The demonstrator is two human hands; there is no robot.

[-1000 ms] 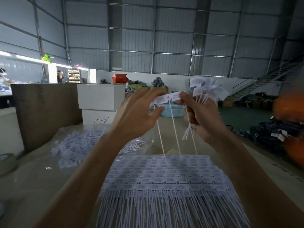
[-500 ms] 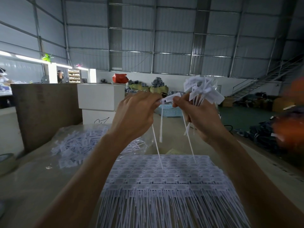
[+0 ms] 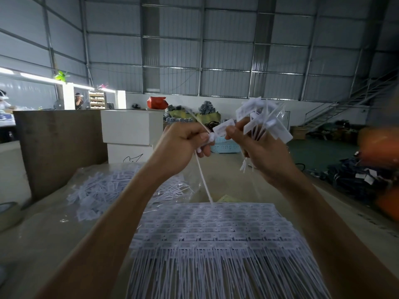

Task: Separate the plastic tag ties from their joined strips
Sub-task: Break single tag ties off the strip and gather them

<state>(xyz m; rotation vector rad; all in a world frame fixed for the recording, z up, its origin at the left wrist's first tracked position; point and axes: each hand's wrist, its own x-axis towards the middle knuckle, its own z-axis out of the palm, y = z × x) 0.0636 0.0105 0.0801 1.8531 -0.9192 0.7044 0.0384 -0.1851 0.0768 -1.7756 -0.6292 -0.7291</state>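
Nearest, at 6 o'clock on the worktop (image 3: 248, 190), lies the stack of joined strips (image 3: 216, 229), tails fanned toward the viewer. At 9 o'clock sits a bagged heap of loose ties (image 3: 101, 190). Above the stack, the left hand (image 3: 183, 145) has its fingers curled round one tie (image 3: 204, 182), whose tail hangs down. The right hand (image 3: 259, 152) pinches a tag (image 3: 223, 127) while clamping a bundle (image 3: 265, 124) of separated ties. Likely risks: the crowded bundle slipping loose as the pinch twists, or the tag tearing instead of its joint.
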